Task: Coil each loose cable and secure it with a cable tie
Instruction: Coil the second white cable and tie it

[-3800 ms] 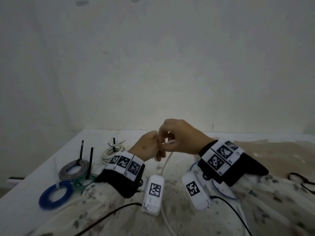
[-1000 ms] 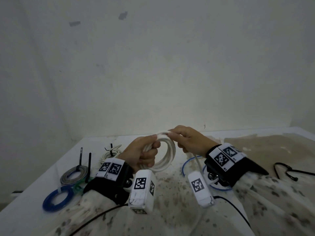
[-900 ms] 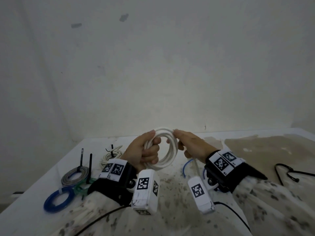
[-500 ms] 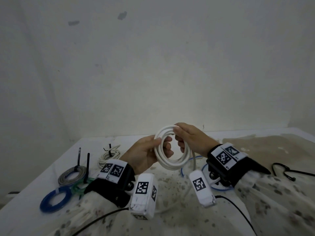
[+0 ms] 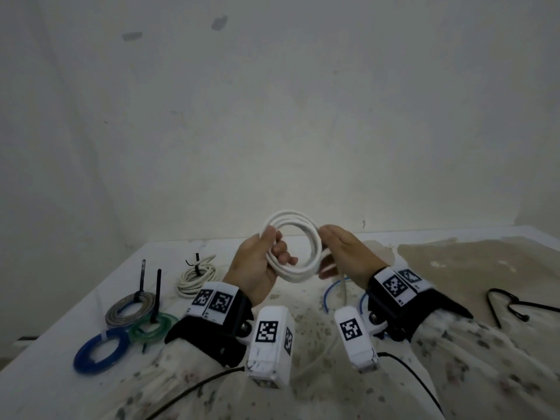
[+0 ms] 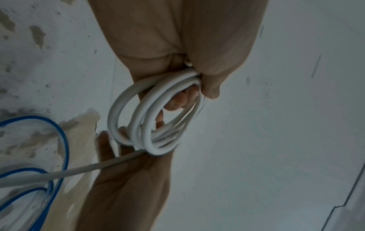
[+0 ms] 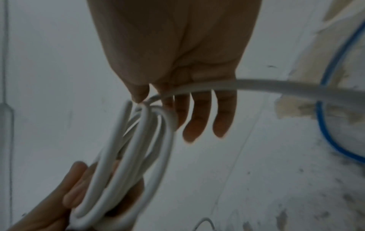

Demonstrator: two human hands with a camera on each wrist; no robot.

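Observation:
My left hand [image 5: 274, 247] grips a coil of white cable [image 5: 295, 275] of about three loops, held upright above the table. In the left wrist view its fingers [image 6: 177, 100] pass through the coil [image 6: 142, 125] and the thumb presses on the outside. My right hand [image 5: 339, 250] is at the coil's right side. Its thumb and index finger pinch the cable [image 7: 134, 148] against the loops, and the other fingers [image 7: 199, 118] are straight. The loose tail [image 7: 276, 85] runs across that hand's fingers and hangs down to the table [image 5: 342, 286].
On the left of the white table [image 5: 45, 383] lie tied coils: cream [image 5: 197, 275], grey [image 5: 130, 309], green [image 5: 153, 327] and blue [image 5: 101, 353]. A loose blue cable [image 5: 325, 298] lies under my right wrist. A black cable [image 5: 509, 304] lies at the right. A wall stands behind.
The white cable has gone from a single strand to a coil of loops. The coil has risen and turned to face me. My right hand moved from its top to its right side.

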